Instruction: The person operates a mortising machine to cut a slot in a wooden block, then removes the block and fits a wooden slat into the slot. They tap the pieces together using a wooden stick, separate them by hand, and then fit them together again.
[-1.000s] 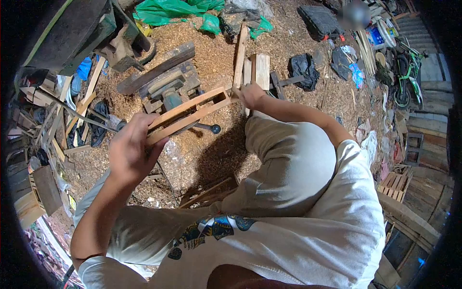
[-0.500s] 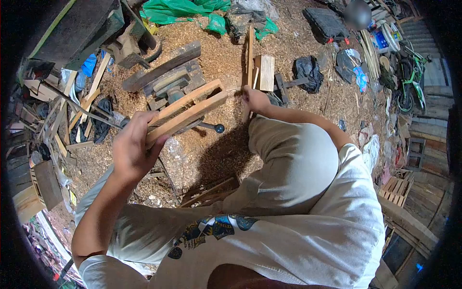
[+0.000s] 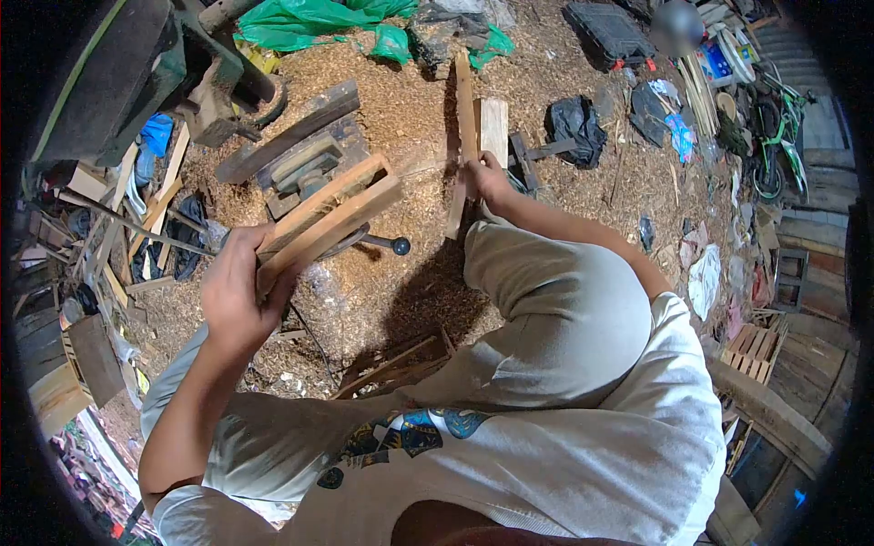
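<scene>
In my left hand (image 3: pixel 238 287) is a slotted wooden piece (image 3: pixel 341 218), two parallel rails joined at the far end with a long gap between them. My fingers and thumb wrap round its near end. My right hand (image 3: pixel 490 182), out beyond my raised knee, is closed round a long wooden slat (image 3: pixel 466 105). The slat's lower end shows below the fist. Just right of the slat is a pale wooden block (image 3: pixel 493 127). Under and beyond the slotted piece lie a dark board (image 3: pixel 291 132) and a metal bar with a black ball knob (image 3: pixel 401 246).
Wood shavings (image 3: pixel 401 118) cover the ground. A dark machine (image 3: pixel 118 82) stands at upper left, above scattered offcuts. Green plastic sheeting (image 3: pixel 300 23), a black case (image 3: pixel 605 36), a black bag (image 3: pixel 576 132) and a green bike (image 3: pixel 778 150) lie farther out.
The slat in my right hand has shifted, and more of its lower end shows below my fist. My left hand with the slotted piece sits slightly farther left, as the view moves a little.
</scene>
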`<state>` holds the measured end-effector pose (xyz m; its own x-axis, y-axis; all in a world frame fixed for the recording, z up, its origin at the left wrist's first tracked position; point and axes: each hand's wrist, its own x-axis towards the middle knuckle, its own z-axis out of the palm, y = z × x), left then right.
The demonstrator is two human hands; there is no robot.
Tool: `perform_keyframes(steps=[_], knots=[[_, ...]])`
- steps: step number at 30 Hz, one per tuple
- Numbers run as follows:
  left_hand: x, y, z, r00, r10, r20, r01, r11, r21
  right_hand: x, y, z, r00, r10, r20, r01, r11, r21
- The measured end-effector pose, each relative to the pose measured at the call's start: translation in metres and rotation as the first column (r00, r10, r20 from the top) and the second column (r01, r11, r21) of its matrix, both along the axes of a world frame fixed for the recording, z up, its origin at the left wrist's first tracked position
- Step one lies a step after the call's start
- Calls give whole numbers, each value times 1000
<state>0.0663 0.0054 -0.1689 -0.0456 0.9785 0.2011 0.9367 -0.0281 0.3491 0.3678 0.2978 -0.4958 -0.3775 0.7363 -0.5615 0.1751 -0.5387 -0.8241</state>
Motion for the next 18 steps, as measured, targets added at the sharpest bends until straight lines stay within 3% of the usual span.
perform_keyframes(steps=[2, 4, 6, 9, 12, 15, 17, 18], knots=[[1, -3, -3, 1000, -2, -11, 2, 1000, 11, -3, 8, 3, 999, -42, -34, 39, 996, -80], [3, -4, -4, 1000, -3, -22, 3, 1000, 22, -4, 21, 1, 994, -44, -101, -2, 909, -417], [4, -4, -3, 999, -3, -37, 4, 999, 32, -5, 22, 5, 994, -96, -48, 70, 919, -387], [6, -5, -2, 998, -14, -63, 18, 998, 59, -4, 21, 25, 983, -142, -120, 76, 898, -434], [8, -7, 0, 997, -13, -81, 17, 998, 58, -6, 20, 32, 1000, -17, 5, 18, 971, -240], [9, -8, -2, 995, -19, -94, 27, 996, 86, -5, 21, 24, 996, -91, -7, 90, 988, -124], [9, -8, -3, 997, -9, -76, 15, 997, 81, -6, 23, 28, 975, -217, 39, 217, 914, -344], [9, -9, -3, 998, 2, -56, 2, 997, 74, -2, 27, 28, 975, -218, 36, 217, 915, -339]])
